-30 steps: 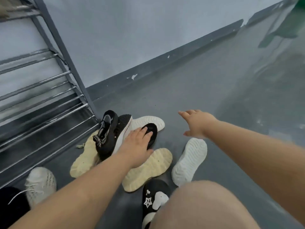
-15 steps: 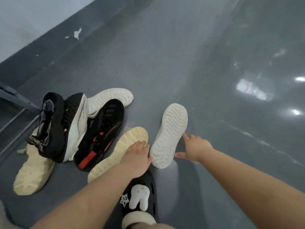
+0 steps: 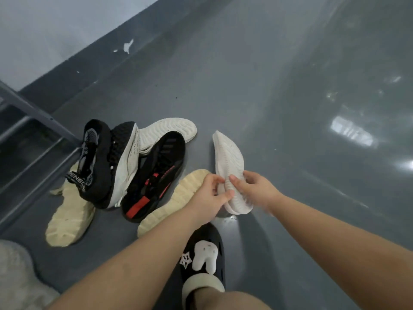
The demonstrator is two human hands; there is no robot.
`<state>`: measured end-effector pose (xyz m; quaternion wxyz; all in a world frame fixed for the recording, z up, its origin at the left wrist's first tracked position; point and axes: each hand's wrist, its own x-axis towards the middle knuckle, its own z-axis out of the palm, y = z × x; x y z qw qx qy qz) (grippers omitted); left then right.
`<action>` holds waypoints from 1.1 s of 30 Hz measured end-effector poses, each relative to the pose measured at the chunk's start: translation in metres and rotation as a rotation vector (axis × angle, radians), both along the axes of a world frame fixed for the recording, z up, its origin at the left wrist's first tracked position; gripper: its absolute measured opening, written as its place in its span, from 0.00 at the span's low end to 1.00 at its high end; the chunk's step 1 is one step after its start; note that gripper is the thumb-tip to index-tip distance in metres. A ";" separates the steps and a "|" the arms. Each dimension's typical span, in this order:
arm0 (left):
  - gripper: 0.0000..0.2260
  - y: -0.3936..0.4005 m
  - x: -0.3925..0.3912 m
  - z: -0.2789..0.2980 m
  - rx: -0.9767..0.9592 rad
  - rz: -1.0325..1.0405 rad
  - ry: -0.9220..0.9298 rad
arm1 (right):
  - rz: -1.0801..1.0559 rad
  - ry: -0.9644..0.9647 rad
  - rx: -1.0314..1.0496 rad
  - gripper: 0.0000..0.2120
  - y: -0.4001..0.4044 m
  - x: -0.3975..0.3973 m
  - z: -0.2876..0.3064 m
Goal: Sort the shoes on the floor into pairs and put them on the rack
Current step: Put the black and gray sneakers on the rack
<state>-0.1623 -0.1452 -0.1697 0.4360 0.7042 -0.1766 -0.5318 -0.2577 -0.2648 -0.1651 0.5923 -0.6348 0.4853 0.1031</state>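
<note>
both hands lift a white sneaker (image 3: 228,162) off the grey floor (image 3: 268,86), sole turned toward the camera, heel end down; the left hand (image 3: 207,200) pinches its near edge with thumb and fingers while the right hand (image 3: 254,191) curls round the far side. it looks light and soft-walled with a springy ribbed sole, so the firm heel or midsole rim seems the surer hold. its likely mate, another white sole (image 3: 169,130), lies in the pile of shoes (image 3: 125,166) beside the rack (image 3: 33,130). half a second earlier the sneaker lay sole-up on the floor, the hands only touching its heel end.
</note>
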 end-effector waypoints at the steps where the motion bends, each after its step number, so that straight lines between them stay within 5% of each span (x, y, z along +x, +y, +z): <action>1: 0.13 0.003 0.008 0.011 -0.031 0.055 0.009 | -0.041 -0.029 0.029 0.31 0.004 0.008 0.009; 4: 0.21 0.018 0.032 0.052 -0.146 0.176 -0.017 | -0.105 -0.111 0.044 0.54 0.017 0.039 0.034; 6: 0.29 0.035 0.051 0.087 -0.205 0.222 -0.047 | -0.115 -0.192 0.074 0.60 0.027 0.062 0.048; 12: 0.32 0.110 0.104 0.190 -0.249 0.276 -0.240 | -0.089 -0.363 0.240 0.28 0.109 0.128 0.169; 16: 0.35 0.188 0.120 0.233 -0.216 0.403 -0.309 | -0.097 -0.421 0.423 0.24 0.185 0.154 0.223; 21: 0.29 0.294 0.109 0.261 -0.107 0.482 0.030 | -0.032 -0.400 0.599 0.26 0.290 0.175 0.253; 24: 0.29 0.347 0.107 0.265 -0.140 0.573 0.083 | -0.018 -0.362 0.551 0.32 0.350 0.190 0.259; 27: 0.15 0.386 0.098 0.266 -0.122 0.752 0.016 | 0.072 -0.332 0.430 0.29 0.394 0.198 0.258; 33: 0.21 0.459 0.076 0.255 0.018 0.770 -0.236 | 0.336 -0.260 0.389 0.23 0.454 0.182 0.247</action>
